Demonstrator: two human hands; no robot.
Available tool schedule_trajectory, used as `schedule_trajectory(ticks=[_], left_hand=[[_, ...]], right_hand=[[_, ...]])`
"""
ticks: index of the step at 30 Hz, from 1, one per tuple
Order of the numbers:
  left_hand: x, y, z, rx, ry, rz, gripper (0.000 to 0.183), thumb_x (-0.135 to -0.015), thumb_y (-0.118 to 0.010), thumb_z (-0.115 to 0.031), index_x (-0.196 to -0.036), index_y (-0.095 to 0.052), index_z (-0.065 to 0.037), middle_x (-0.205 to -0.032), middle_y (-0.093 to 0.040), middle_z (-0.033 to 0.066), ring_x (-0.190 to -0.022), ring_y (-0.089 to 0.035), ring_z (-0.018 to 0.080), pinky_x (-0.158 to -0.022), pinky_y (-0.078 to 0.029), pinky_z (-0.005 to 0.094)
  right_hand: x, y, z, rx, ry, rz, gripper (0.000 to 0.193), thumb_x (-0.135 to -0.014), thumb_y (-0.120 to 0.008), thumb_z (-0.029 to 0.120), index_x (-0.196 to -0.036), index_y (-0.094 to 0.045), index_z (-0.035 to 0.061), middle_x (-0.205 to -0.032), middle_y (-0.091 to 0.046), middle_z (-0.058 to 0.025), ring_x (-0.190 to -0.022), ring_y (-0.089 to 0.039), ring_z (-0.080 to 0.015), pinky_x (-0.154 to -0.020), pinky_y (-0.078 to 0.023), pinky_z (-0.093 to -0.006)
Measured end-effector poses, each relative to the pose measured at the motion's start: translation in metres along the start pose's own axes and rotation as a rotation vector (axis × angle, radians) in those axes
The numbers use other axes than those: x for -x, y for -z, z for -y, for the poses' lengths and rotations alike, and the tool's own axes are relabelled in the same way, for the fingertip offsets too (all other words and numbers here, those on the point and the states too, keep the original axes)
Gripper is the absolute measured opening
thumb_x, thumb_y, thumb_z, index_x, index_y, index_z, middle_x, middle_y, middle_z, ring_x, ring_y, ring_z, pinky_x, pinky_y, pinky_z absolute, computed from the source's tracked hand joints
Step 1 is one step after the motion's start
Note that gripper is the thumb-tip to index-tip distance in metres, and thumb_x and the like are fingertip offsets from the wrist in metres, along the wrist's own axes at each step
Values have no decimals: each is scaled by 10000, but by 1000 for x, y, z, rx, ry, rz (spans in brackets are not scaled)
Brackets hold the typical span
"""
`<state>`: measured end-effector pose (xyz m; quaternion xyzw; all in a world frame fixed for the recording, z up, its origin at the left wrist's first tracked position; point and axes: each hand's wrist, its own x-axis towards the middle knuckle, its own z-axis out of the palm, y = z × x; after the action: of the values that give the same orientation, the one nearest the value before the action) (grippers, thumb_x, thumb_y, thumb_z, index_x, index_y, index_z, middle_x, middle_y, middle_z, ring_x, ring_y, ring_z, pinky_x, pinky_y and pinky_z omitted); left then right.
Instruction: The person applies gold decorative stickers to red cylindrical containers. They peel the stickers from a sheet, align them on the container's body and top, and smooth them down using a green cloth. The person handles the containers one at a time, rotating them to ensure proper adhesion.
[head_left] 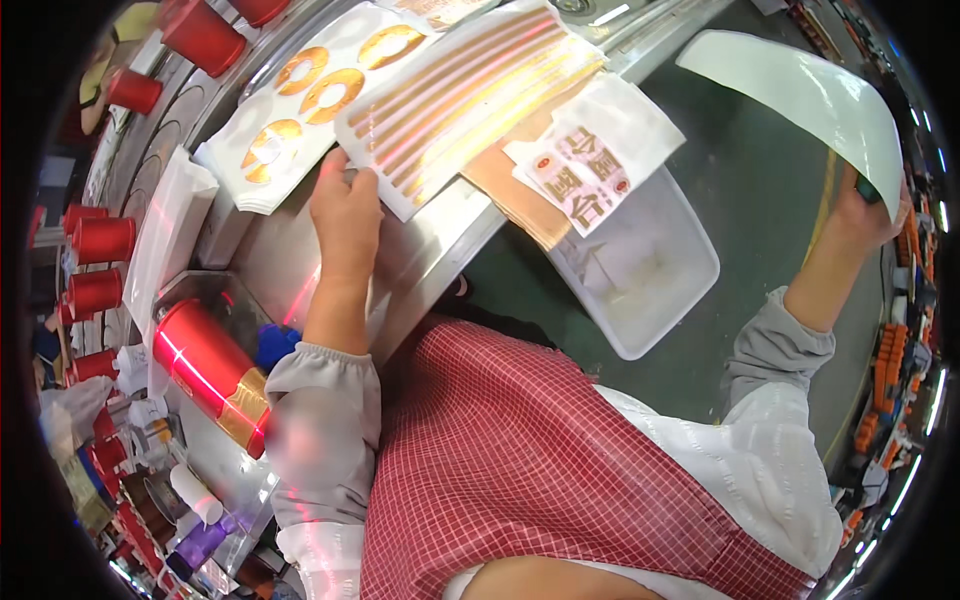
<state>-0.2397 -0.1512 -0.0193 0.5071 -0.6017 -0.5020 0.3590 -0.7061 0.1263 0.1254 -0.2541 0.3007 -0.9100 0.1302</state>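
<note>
My left hand (347, 210) is at the lower left edge of a white sticker sheet with gold stripes (475, 90), thumb and forefinger closed at its border. Other fingers are curled under and partly hidden. Out at the far right, my right hand (868, 210) grips the lower end of a curved, blank white sheet (800, 95) held over the floor. Left of the striped sheet lies a white sheet with gold ring stickers (332, 95). A small stack of white sheets with brown printing (600, 150) rests on brown cardboard (515, 195) at the table's edge.
A white translucent plastic bin (650, 290) stands below the table edge on the green floor (745, 160). A red and gold canister (210, 375) lies tilted beside my left forearm. Several red canisters (103, 240) line the conveyor at left. A white box (170, 215) stands nearby.
</note>
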Motion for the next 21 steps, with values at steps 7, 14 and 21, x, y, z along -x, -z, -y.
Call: schedule_trajectory(ticks=[7, 14, 21], left_hand=[[-1, 2, 1, 95, 8, 38, 298, -851, -467, -56, -1109, -593, 26, -818, -636, 50, -596, -549, 68, -503, -459, 209], [-1, -5, 5, 171, -24, 12, 301, -844, -439, -47, -1085, -612, 7, -859, -645, 62, -638, -566, 86, -560, -493, 239], [5, 0, 0, 67, 37, 17, 309, -887, -465, -43, -1172, -579, -2, -1014, -642, 65, -779, -598, 88, -629, -505, 217]], right_hand=[[48, 44, -93, 468, -196, -517, 315, -863, -581, 160, -1118, -580, -23, -1099, -601, -165, -997, -612, -307, -768, -538, -477], [88, -55, -170, 1109, -121, 483, 337, -903, -611, 162, -1227, -621, 71, -1337, -505, -48, -1112, -546, -135, -787, -486, -241], [105, -209, -329, 1066, 240, 1553, 522, -762, -737, 272, -1233, -601, 94, -1390, -447, -203, -1219, -471, -369, -1016, -398, -418]])
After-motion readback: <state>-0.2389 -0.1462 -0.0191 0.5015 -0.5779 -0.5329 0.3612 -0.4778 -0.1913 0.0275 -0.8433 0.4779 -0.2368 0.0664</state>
